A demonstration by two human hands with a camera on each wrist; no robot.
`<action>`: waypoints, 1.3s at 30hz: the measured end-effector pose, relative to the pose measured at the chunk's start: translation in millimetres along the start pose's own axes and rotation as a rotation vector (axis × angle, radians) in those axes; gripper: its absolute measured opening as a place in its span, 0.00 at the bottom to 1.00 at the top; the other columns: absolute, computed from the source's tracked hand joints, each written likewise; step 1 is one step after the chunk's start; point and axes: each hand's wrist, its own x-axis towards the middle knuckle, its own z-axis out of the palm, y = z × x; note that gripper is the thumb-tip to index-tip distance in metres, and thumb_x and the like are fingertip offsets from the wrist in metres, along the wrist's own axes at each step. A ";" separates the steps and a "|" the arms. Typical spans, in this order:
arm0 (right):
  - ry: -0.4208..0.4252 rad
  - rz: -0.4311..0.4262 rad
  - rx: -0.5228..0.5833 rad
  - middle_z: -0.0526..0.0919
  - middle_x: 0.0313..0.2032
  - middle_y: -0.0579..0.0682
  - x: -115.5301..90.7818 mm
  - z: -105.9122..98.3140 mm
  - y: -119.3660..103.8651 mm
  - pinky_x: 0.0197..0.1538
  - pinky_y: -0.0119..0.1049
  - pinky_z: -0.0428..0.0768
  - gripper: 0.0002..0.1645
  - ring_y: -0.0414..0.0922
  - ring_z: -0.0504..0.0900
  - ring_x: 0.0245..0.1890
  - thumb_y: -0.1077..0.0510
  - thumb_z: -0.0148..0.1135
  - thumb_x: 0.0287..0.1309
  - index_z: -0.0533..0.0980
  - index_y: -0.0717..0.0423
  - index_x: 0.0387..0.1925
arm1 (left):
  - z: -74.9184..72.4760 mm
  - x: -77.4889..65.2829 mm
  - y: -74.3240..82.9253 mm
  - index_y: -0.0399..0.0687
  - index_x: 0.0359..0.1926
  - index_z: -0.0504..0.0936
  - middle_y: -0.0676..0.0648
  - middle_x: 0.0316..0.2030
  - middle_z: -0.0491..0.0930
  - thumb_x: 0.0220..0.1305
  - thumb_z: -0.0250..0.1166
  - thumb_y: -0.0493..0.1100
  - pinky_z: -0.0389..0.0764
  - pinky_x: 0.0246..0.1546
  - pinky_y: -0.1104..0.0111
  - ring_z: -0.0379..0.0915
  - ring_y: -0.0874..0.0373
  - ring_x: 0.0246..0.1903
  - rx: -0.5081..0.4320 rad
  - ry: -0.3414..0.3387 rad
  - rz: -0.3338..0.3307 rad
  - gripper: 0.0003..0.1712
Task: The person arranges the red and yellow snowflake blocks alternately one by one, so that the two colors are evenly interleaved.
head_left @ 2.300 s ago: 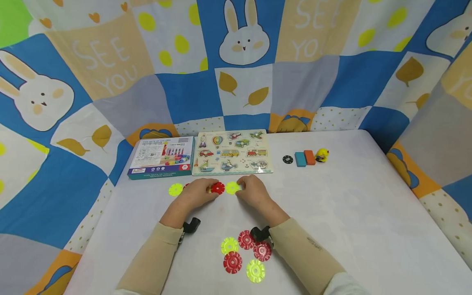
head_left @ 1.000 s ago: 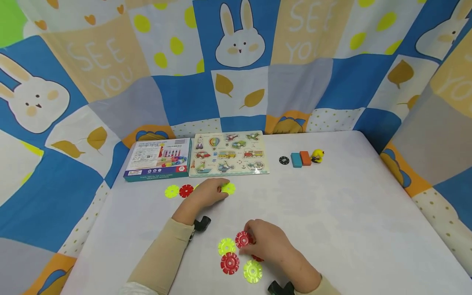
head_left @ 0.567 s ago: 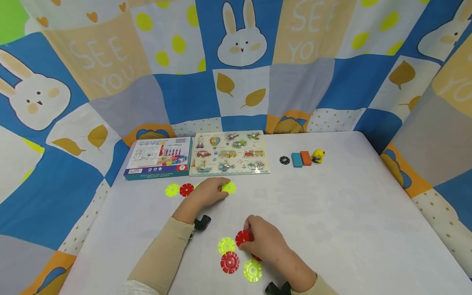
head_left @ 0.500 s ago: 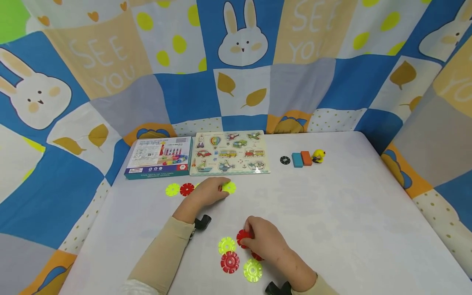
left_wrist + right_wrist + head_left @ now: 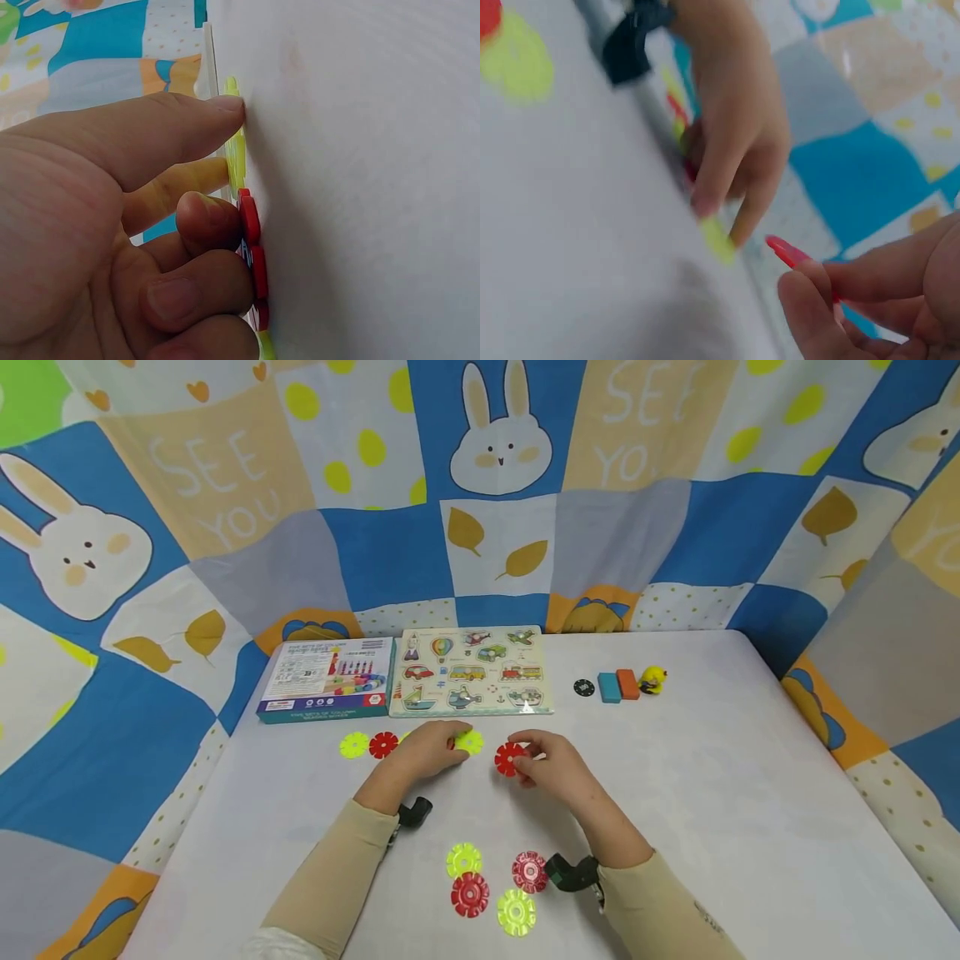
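In the head view, my right hand pinches a red notched plastic disc, held just above the white table. The right wrist view shows this red disc edge-on between thumb and fingertips. My left hand lies over a row of discs, thumb and index finger at the edges of the yellow notched disc at its right end. In the left wrist view, the other fingers curl against red discs. Farther left in the row are a red disc and a yellow disc; my hand covers others.
Nearer the person lie loose yellow discs and red discs. Behind the row stand a flat box and a picture puzzle board. A black chip, blue block, orange block and yellow duck sit at back right.
My right hand left the row's end, picked a red disc from the near group and carried it back up beside the row. My left hand shifted right along the row to the end yellow disc.
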 end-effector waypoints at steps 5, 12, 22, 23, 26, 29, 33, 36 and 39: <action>0.072 0.064 0.033 0.74 0.35 0.56 37.1 5.5 7.6 0.34 0.37 0.82 0.20 0.48 0.80 0.28 0.64 0.56 0.60 0.74 0.55 0.55 | -1.8 -0.8 0.9 0.57 0.64 0.71 0.52 0.59 0.72 0.59 0.65 0.52 0.65 0.60 0.56 0.66 0.56 0.51 -0.005 -0.002 -0.007 0.32; 0.063 0.019 -0.054 0.75 0.39 0.54 57.7 19.0 16.5 0.35 0.34 0.80 0.25 0.47 0.78 0.33 0.61 0.62 0.56 0.73 0.56 0.57 | -1.1 -1.3 3.3 0.55 0.64 0.71 0.51 0.59 0.72 0.59 0.66 0.52 0.65 0.59 0.55 0.66 0.54 0.55 -0.008 -0.006 0.003 0.32; 0.162 -0.062 -0.299 0.73 0.29 0.51 58.8 20.4 24.3 0.28 0.34 0.71 0.19 0.46 0.71 0.31 0.60 0.68 0.51 0.79 0.55 0.47 | -0.8 -1.7 7.4 0.55 0.64 0.71 0.51 0.59 0.72 0.59 0.66 0.52 0.66 0.59 0.55 0.67 0.54 0.55 0.025 0.013 -0.007 0.32; 0.164 -0.063 -0.308 0.73 0.29 0.50 58.7 20.9 24.9 0.28 0.34 0.71 0.20 0.46 0.71 0.30 0.59 0.68 0.51 0.78 0.55 0.48 | -0.4 -1.7 7.2 0.55 0.64 0.71 0.51 0.59 0.72 0.59 0.66 0.52 0.66 0.59 0.55 0.67 0.54 0.55 0.029 0.013 -0.009 0.32; 0.172 -0.066 -0.331 0.73 0.30 0.50 56.6 21.5 26.6 0.29 0.34 0.71 0.23 0.46 0.71 0.31 0.57 0.69 0.51 0.77 0.55 0.51 | 1.0 -1.9 7.1 0.56 0.64 0.71 0.52 0.59 0.72 0.58 0.66 0.53 0.66 0.59 0.55 0.67 0.55 0.54 0.041 0.012 -0.011 0.32; 0.175 -0.069 -0.346 0.73 0.29 0.50 52.4 21.5 27.7 0.30 0.35 0.71 0.23 0.46 0.70 0.31 0.56 0.69 0.51 0.78 0.56 0.50 | 1.5 -2.4 7.9 0.57 0.64 0.71 0.52 0.59 0.72 0.58 0.66 0.53 0.66 0.59 0.55 0.67 0.54 0.55 0.040 0.011 -0.009 0.32; 0.183 -0.089 -0.353 0.71 0.27 0.51 46.8 22.9 29.0 0.29 0.36 0.70 0.22 0.46 0.70 0.29 0.57 0.70 0.50 0.78 0.58 0.48 | 0.0 -3.8 9.4 0.57 0.64 0.71 0.52 0.59 0.72 0.58 0.66 0.52 0.65 0.60 0.55 0.66 0.54 0.56 0.040 0.012 -0.011 0.32; 0.196 -0.105 -0.359 0.71 0.27 0.51 45.1 25.1 30.0 0.29 0.35 0.70 0.21 0.46 0.69 0.29 0.57 0.69 0.50 0.78 0.58 0.47 | -1.0 -4.1 9.8 0.56 0.64 0.71 0.52 0.59 0.72 0.59 0.66 0.52 0.65 0.60 0.55 0.66 0.54 0.57 0.054 0.016 -0.009 0.32; 0.207 -0.100 -0.362 0.71 0.28 0.50 44.4 26.8 30.5 0.29 0.35 0.71 0.21 0.46 0.70 0.30 0.57 0.70 0.50 0.78 0.58 0.47 | -1.1 -4.3 10.8 0.54 0.64 0.71 0.51 0.58 0.73 0.59 0.66 0.51 0.66 0.59 0.55 0.67 0.54 0.55 0.075 0.022 -0.001 0.32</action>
